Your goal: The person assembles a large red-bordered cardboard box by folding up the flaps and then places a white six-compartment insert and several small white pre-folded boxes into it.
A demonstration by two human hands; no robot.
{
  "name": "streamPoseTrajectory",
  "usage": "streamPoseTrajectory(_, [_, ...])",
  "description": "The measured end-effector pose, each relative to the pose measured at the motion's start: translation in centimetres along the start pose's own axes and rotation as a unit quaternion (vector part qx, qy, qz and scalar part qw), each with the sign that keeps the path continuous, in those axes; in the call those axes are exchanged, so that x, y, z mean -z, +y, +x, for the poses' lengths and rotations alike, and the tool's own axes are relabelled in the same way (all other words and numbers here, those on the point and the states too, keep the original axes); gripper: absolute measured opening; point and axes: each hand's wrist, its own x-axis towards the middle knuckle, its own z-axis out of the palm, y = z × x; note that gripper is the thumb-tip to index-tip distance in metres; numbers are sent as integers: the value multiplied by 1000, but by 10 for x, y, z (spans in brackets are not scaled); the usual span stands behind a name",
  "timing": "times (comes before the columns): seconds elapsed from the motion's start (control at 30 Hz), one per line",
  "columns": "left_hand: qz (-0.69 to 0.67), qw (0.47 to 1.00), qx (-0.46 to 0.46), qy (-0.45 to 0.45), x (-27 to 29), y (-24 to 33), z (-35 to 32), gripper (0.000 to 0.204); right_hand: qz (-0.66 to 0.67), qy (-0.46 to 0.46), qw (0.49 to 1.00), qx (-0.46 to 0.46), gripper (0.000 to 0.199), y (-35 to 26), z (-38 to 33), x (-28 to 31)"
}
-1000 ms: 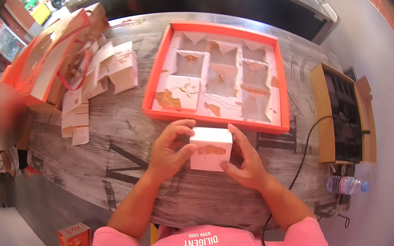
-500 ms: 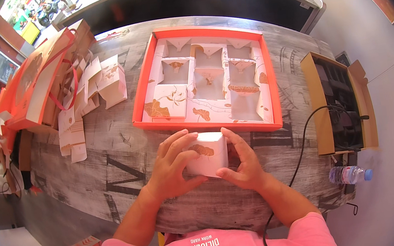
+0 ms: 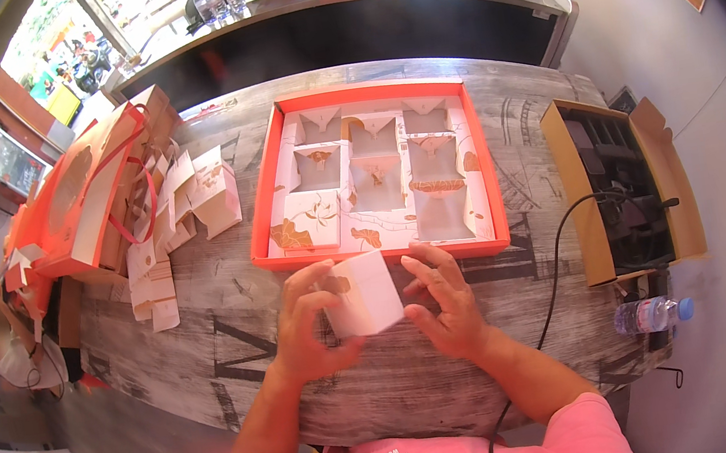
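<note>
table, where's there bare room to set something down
Bare table shows between the red tray and the folded cardboard to its left, and between the tray and the brown box on the right, though a black cable crosses its near end. Crowded: far left, by the orange bag, and the tray's near edge, where the left hand and right hand flank the white box.

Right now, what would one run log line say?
left hand: holding small white box, tilted | right hand: beside it, contact unclear | beyond: orange-rimmed divided tray
</note>
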Motion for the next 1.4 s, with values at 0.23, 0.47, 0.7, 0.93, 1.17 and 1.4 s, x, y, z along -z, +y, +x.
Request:
streamPoseTrajectory(0.23, [30,996,34,71,33,-11,20,61,-117,-10,993,29,56,-5,4,0])
streamPoseTrajectory(0.47, [114,993,21,-8,67,-40,114,56,-110,-7,993,34,56,5,4,0])
streamPoseTrajectory(0.7, [173,974,39,-141,53,-111,186,55,-91,-21,995,23,53,7,1,2])
streamPoseTrajectory(0.93, [195,952,30,-233,41,-128,190,62,-90,-26,995,18,52,5,1,4])
streamPoseTrajectory(1.17, [217,928,2,-303,41,-112,205,64,-78,-29,997,4,51,3,1,6])
streamPoseTrajectory(1.4, [242,920,-4,-309,38,-111,204,66,-81,-17,996,16,52,5,2,2])
